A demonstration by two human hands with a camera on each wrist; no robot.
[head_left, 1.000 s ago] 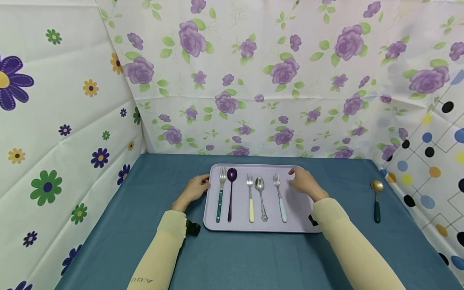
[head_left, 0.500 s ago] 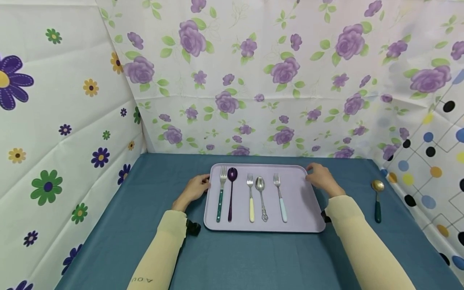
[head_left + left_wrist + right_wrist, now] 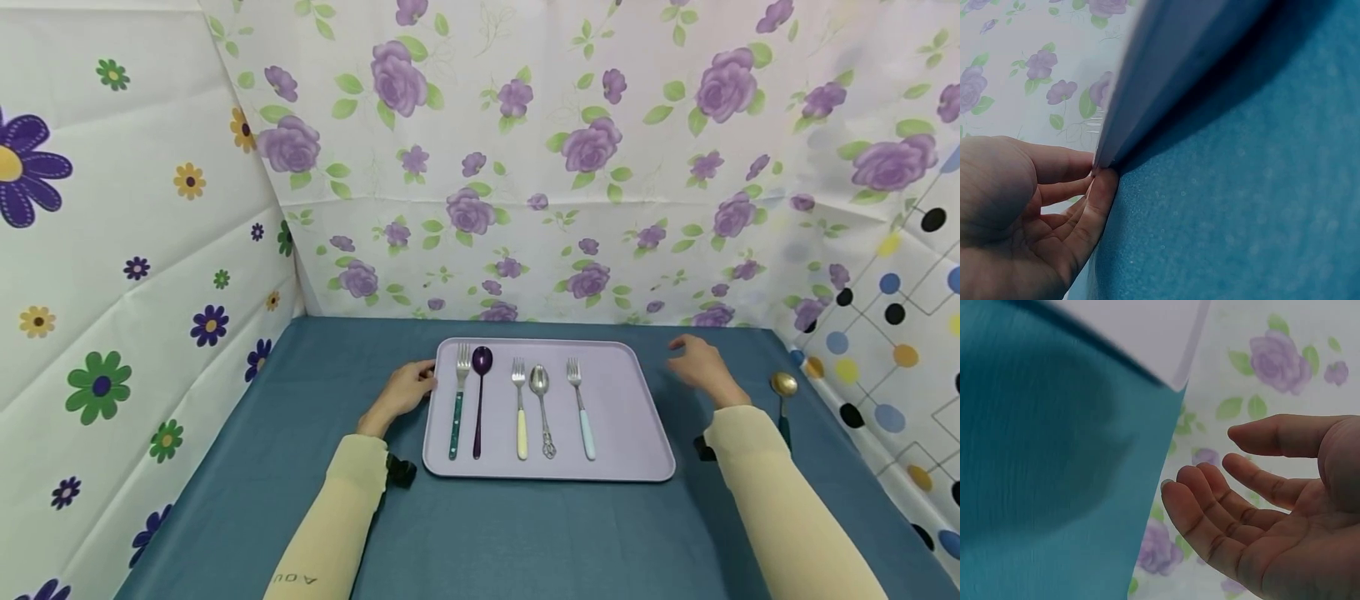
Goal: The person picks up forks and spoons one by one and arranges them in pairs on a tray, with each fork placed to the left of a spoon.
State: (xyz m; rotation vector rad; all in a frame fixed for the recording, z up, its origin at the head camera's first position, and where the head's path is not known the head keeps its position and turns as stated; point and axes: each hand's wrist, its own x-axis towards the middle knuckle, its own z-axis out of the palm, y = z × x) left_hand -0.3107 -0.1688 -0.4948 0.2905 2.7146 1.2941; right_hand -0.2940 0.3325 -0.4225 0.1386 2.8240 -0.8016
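A pale lilac tray [image 3: 555, 469] lies on the table, bearing cutlery. My left hand [image 3: 401, 390] holds its left rim, thumb and fingertips pinching the edge in the left wrist view. From left to right on the tray are a green-handled fork [image 3: 456, 421], a dark purple spoon [image 3: 482, 361], a yellow-handled fork [image 3: 521, 433], an ornate silver spoon [image 3: 538, 380] and a light-blue-handled fork [image 3: 586, 433]. My right hand [image 3: 705, 369] hovers right of the tray, fingers loosely bent around nothing. Beyond it lies a gold spoon [image 3: 783, 384], its green handle partly hidden by my sleeve.
A blue cloth [image 3: 525, 542] covers the table. Patterned sheets stand around it: a purple-rose sheet [image 3: 465, 150] behind, a daisy sheet [image 3: 150, 275] at left and a dotted sheet [image 3: 892, 400] at right.
My right hand has moved right, from above the tray's right part, past its edge and toward the gold spoon. The left hand stays at the tray's left rim.
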